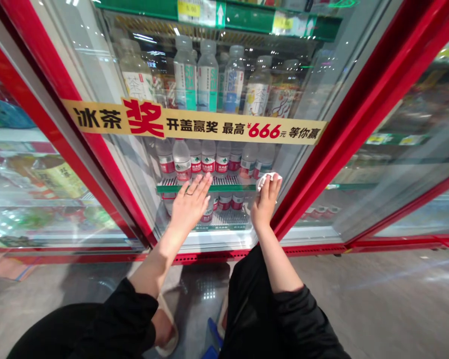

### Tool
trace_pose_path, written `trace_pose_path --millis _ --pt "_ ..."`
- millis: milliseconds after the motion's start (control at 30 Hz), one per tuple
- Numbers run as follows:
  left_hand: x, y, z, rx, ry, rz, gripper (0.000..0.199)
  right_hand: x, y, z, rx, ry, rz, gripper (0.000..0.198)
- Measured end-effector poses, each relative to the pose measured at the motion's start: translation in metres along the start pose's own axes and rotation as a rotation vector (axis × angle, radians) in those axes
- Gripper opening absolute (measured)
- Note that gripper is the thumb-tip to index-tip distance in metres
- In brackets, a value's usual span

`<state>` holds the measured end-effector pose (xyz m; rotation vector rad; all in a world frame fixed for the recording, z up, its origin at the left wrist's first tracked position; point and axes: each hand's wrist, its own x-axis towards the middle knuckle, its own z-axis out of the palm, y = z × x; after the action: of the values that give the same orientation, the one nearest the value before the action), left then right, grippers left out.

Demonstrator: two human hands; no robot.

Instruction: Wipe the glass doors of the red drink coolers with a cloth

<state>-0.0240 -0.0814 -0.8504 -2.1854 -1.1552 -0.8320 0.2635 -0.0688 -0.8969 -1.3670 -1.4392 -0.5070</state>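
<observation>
A red-framed cooler with a glass door [134,164] stands in front of me. My left hand [190,202] lies flat against the lower glass, fingers stretched out and nothing held, a ring on one finger. To its right, my right hand [265,203] presses a crumpled white cloth [261,181] onto the glass. The cloth peeks out around the fingertips; its rest is hidden under the hand. Above both hands, a yellow banner [194,123] with black and red lettering crosses the door.
Behind the glass, water bottles [182,160] with red labels and soda bottles [207,75] stand on shelves. A red door post [344,85] rises at the right. Another cooler [52,174] adjoins on the left. Below, by my feet on the grey floor [389,304], is a blue object [214,331].
</observation>
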Motion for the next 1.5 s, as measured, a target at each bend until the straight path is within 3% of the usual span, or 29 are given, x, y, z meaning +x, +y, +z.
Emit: trace_pose_path --millis 233,333,433,567,633,767,900,967,1100,1167,1367,1500 --pt "-0.001 0.005 0.004 -0.077 -0.036 -0.037 0.086 0.002 0.009 -0.003 0.022 0.149 0.209 0.115" --pt "0.000 0.008 0.008 -0.098 -0.028 -0.052 0.088 0.008 0.004 0.000 -0.005 0.162 0.200 0.119" --pt "0.001 0.009 0.009 -0.111 -0.038 -0.057 0.089 0.005 -0.005 0.001 -0.023 0.092 0.107 0.117" --pt "0.001 0.008 0.004 -0.125 -0.062 -0.054 0.090 -0.008 -0.008 -0.004 -0.020 -0.130 -0.046 0.103" --pt "0.001 0.008 0.002 -0.128 -0.077 -0.057 0.090 -0.012 -0.004 -0.008 -0.020 -0.181 -0.058 0.097" --pt "0.002 0.014 0.005 -0.148 -0.112 -0.092 0.095 -0.004 0.003 -0.008 -0.026 -0.056 0.051 0.107" --pt "0.003 0.021 0.013 -0.179 -0.099 -0.129 0.101 0.011 -0.010 0.002 -0.044 0.047 0.107 0.114" --pt "0.003 0.021 0.013 -0.171 -0.106 -0.123 0.100 0.013 -0.022 0.004 -0.048 0.002 0.081 0.111" --pt "0.002 0.016 0.007 -0.129 -0.155 -0.108 0.094 -0.001 -0.042 0.003 -0.061 -0.241 -0.077 0.092" --pt "0.002 0.015 0.004 -0.121 -0.154 -0.103 0.092 -0.009 -0.043 0.002 -0.073 -0.282 -0.119 0.088" --pt "0.005 0.031 0.012 -0.138 -0.104 -0.167 0.095 0.004 -0.037 0.012 -0.075 0.018 0.037 0.110" --pt "0.005 0.036 0.015 -0.156 -0.102 -0.183 0.097 0.012 -0.053 0.016 -0.064 -0.014 0.032 0.111"
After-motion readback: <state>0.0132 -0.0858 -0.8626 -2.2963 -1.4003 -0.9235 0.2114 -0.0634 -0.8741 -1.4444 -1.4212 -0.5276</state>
